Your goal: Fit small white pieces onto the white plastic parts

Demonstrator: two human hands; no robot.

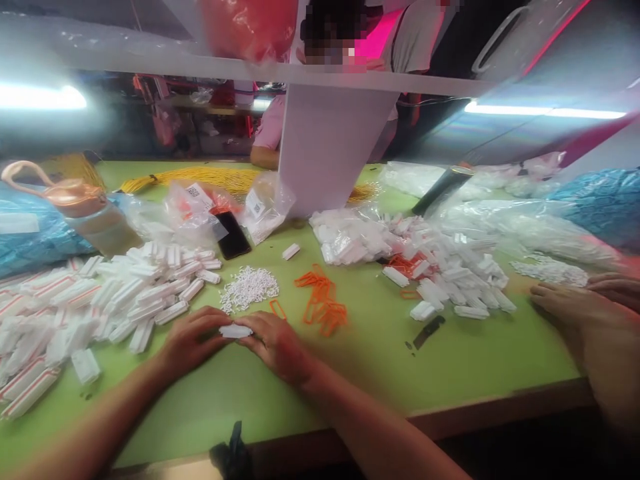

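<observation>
Between both hands is a small white plastic housing [236, 331], held level just above the green table. My left hand [193, 340] pinches its left end, and my right hand [275, 343] grips the right end with thumb and fingers. Just beyond the hands lies a heap of tiny white pins [250, 288]. Orange rectangular frames [323, 303] are piled to the right of it, with one loose orange frame [277, 309] close to my right hand. A large pile of white plastic pieces [120, 293], some with red stripes, spreads left of my left hand.
A second white pile [445, 273] and a dark strip [429, 331] lie to the right. A co-worker's hands [565, 300] rest at the right edge. Behind stand a bottle [95, 213], a phone [233, 235], plastic bags [267, 203] and a pale post [330, 147].
</observation>
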